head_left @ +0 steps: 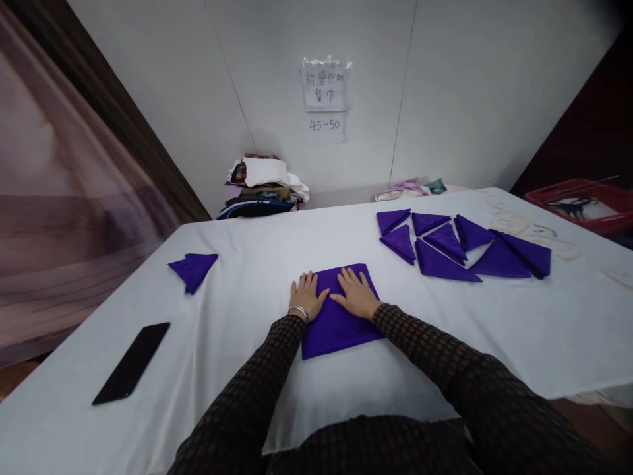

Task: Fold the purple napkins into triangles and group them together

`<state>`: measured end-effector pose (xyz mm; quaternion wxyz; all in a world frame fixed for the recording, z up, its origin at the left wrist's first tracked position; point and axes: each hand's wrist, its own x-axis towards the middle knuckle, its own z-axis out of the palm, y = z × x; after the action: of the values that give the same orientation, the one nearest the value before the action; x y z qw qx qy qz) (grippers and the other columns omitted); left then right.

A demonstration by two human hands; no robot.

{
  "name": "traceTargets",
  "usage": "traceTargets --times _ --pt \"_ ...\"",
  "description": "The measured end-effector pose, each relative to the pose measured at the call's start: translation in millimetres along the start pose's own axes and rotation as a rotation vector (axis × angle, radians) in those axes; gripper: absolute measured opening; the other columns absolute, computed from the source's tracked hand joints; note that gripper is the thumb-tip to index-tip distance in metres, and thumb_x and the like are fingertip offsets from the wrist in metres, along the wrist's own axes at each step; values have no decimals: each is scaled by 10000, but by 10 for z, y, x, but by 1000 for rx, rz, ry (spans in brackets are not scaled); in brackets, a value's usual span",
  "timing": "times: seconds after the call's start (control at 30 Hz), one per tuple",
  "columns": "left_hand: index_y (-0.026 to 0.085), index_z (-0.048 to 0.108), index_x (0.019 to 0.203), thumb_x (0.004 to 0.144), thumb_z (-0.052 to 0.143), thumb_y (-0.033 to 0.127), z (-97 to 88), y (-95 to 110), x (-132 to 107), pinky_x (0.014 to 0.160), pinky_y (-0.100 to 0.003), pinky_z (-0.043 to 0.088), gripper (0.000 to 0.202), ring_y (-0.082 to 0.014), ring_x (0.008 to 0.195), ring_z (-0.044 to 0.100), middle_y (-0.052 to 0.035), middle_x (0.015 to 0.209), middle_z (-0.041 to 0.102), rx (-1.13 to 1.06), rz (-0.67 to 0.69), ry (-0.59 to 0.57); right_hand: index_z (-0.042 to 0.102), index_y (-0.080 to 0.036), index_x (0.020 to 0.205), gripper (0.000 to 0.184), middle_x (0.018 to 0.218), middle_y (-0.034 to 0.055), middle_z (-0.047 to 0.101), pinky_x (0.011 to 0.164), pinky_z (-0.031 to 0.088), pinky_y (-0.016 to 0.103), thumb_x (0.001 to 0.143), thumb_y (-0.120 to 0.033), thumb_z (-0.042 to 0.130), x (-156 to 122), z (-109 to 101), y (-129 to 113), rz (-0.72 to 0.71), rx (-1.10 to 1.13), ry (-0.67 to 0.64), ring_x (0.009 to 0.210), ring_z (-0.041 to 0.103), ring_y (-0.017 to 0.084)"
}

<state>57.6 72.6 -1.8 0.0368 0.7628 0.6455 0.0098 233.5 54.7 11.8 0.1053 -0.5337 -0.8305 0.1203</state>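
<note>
Now the purple cloth [339, 331] is held flat on the white table [252, 264], straight under the spread left hand [308, 297] and right hand [357, 294], with neither nearer and nothing gripped.

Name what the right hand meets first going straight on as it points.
Angled forward-left, the right hand would likely meet the nearby left hand first; beyond, perhaps the fabric pile.

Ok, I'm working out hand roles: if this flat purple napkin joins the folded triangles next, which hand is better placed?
Probably the right hand: it rests on the flat purple napkin, on the side nearer the folded purple triangles. The left hand also touches it, but farther from them.
</note>
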Motion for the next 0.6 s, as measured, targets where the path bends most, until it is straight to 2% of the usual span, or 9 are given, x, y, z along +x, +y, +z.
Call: traceTargets --times 0.1,0.17,0.4,0.5,0.6 --pt "155 259 1428 888 181 569 11 -3 9 1113 -497 137 685 -255 1394 137 -76 1517 200 6 3 0 292 -109 1420 754 1491 143 237 1097 73 483 879 -633 254 -265 63 -181 -130 21 13 1384 136 262" --pt "154 265 1425 884 180 579 16 -2 9 1112 -500 135 693 -258 1394 136 -78 1517 200 0 3 10 296 -111 1419 759 1486 147 250 1097 81 488 875 -639 266 -451 109 -201 -147 22 -11 1382 149 265" --pt "157 268 1423 875 153 605 9 -6 2 1109 -509 127 717 -258 1395 129 -79 1516 207 -26 8 9 322 -117 1410 735 1483 144 257 1081 99 523 883 -626 265 -906 74 181 -17 -72 33 1373 172 289" --pt "148 270 1421 869 170 618 -55 3 44 1112 -501 118 732 -257 1397 121 -89 1519 191 -61 -3 -13 324 -119 1409 728 1482 140 264 1076 108 528 886 -621 258 -964 59 230 4 -108 53 1369 182 294" --pt "134 227 1434 859 163 642 -146 79 8 1102 -503 147 770 -268 1399 107 -121 1530 108 -141 -87 -23 312 -121 1415 720 1485 136 257 1076 112 527 891 -611 248 -966 73 215 6 -127 51 1372 174 289"
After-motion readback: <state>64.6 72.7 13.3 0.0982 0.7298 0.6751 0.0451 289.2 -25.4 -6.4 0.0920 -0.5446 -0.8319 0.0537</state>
